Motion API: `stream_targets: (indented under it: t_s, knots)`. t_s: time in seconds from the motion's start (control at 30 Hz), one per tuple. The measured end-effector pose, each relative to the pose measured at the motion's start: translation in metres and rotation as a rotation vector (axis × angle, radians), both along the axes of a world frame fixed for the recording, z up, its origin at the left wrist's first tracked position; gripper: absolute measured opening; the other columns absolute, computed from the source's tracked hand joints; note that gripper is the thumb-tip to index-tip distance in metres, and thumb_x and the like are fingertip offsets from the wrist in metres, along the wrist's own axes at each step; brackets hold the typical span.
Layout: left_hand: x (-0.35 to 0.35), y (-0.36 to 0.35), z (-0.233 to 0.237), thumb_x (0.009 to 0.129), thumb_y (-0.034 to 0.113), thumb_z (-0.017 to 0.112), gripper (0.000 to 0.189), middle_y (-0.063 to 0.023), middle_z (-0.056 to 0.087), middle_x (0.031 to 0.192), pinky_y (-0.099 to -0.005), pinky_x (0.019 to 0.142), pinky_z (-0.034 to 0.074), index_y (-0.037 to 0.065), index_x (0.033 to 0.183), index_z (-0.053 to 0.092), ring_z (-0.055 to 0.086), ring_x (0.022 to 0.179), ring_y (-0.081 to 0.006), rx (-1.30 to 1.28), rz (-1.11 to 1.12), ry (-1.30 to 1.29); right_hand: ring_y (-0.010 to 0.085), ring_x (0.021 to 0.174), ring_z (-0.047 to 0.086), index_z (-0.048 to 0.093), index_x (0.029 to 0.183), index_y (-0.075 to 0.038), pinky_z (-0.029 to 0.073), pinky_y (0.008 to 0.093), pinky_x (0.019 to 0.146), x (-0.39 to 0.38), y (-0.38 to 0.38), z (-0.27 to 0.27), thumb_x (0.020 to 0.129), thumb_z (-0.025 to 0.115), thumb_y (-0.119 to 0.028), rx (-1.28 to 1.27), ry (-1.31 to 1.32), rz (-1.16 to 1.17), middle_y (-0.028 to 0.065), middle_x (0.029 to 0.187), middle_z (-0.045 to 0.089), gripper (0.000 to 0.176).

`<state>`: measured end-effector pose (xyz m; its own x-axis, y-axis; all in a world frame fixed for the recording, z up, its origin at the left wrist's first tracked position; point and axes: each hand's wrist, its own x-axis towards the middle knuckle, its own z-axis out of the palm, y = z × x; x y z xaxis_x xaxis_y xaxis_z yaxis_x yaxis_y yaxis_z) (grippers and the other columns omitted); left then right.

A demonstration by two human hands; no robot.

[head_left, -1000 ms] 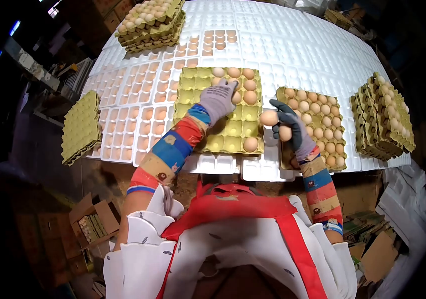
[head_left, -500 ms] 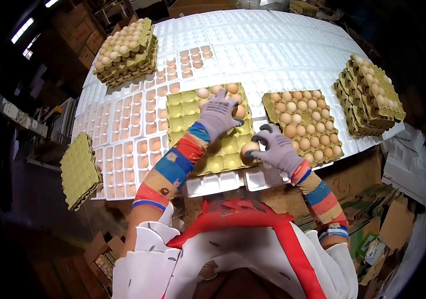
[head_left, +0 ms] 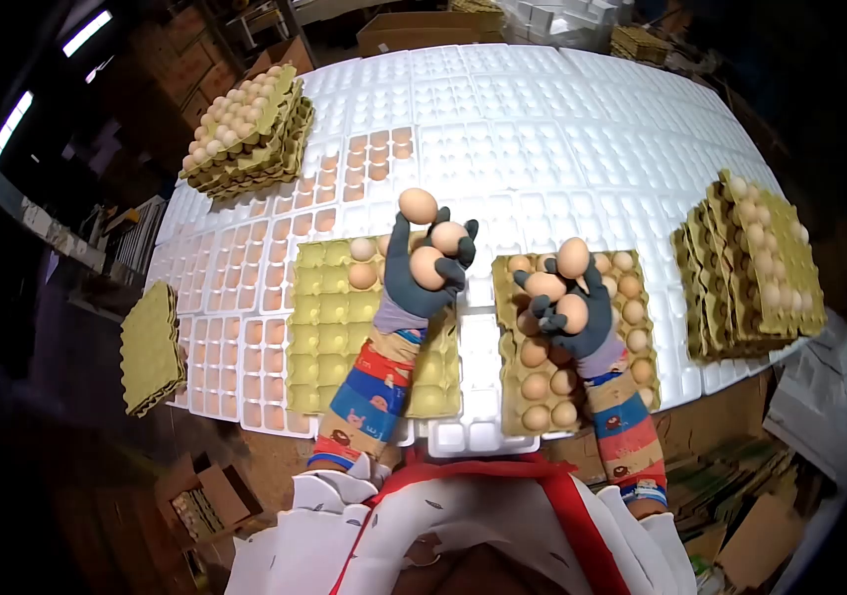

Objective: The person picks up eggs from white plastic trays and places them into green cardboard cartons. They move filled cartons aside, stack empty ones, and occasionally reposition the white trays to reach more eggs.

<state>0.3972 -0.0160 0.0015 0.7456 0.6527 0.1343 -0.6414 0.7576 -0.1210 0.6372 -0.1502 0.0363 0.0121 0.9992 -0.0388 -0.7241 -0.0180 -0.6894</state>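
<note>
Cradles three eggs (head_left: 427, 268) in the gloved left hand (head_left: 407, 295) with palm up, curling the fingers (head_left: 464, 247) around two and propping the third by the tip of the thumb; poises that hand over the upper right of a yellow-green pulp tray (head_left: 329, 342), with a few eggs (head_left: 362, 276) seated in its upper cups; holds three more eggs (head_left: 571, 314) in the gloved right hand (head_left: 592, 327), likewise palm up, bending the fingers about two and supporting one beside the thumb; hovers this hand over a second pulp tray (head_left: 505, 367), with seated eggs (head_left: 536, 385) on both sides of the wrist; faces a wide spread of white plastic trays (head_left: 503, 149), with eggs in those at left; has a left stack of egg-laden trays (head_left: 265, 149) farther back and a right stack (head_left: 731, 268) near the edge; wears patterned sleeves (head_left: 359, 402) on both forearms.
</note>
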Motion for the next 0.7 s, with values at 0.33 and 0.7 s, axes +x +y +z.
stream_targets:
  t_s: [0.33,0.7]
  knots:
    - [0.088,0.022,0.039,0.088,0.036,0.067,0.037,-0.0051,0.052,0.097,-0.0277,0.064,0.047,0.006,0.108,0.06,0.054,0.079,-0.0113,0.354,0.218,1.462,0.0311,0.095,0.062,0.063,0.109,-0.013,0.051,0.0424,0.08,0.136,0.136,-0.006,0.08,0.063,-0.045,-0.114,-1.905,0.106,0.0196,0.117,0.055,0.044]
    - [0.162,0.095,-0.005,0.083,0.04,0.057,0.052,-0.0141,0.053,0.126,-0.042,0.093,0.048,0.019,0.13,0.053,0.059,0.109,-0.0319,1.352,0.195,2.468,0.0375,0.108,0.06,0.046,0.138,-0.017,0.048,0.0435,0.092,0.104,0.204,-0.054,0.078,0.059,-0.039,0.057,-1.947,0.27,0.0198,0.133,0.046,0.065]
